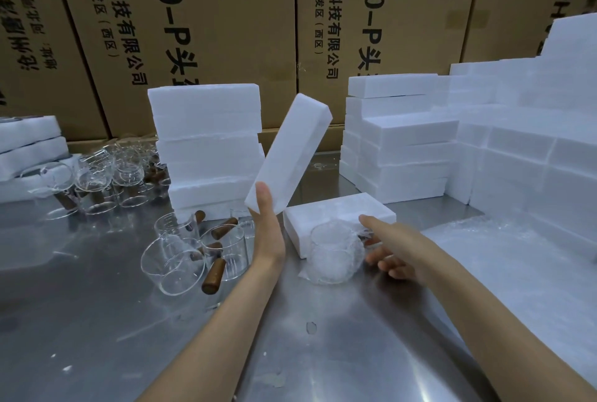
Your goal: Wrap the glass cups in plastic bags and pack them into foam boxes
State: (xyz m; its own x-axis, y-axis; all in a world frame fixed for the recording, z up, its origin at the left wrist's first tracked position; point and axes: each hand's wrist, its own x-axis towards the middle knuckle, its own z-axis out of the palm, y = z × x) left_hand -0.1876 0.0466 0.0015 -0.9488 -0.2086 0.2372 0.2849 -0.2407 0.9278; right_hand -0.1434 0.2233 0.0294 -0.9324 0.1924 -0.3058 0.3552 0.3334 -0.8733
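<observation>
My left hand (267, 224) grips the lower end of a white foam box piece (289, 151) and holds it tilted up above the metal table (97, 321). Just right of it a second foam piece (339, 211) lies flat on the table. In front of that piece lies a glass cup wrapped in a clear plastic bag (334, 254). My right hand (392, 254) is at the bagged cup's right side with fingers spread, thumb over the top; whether it grips the cup I cannot tell. Several bare glass cups with wooden handles (190, 256) lie left of my left hand.
A stack of foam boxes (206, 143) stands behind the cups, and taller foam stacks (468, 143) fill the right side. More glass cups (106, 172) crowd the back left beside foam pieces (29, 146). Cardboard cartons (226, 30) form a wall behind the table.
</observation>
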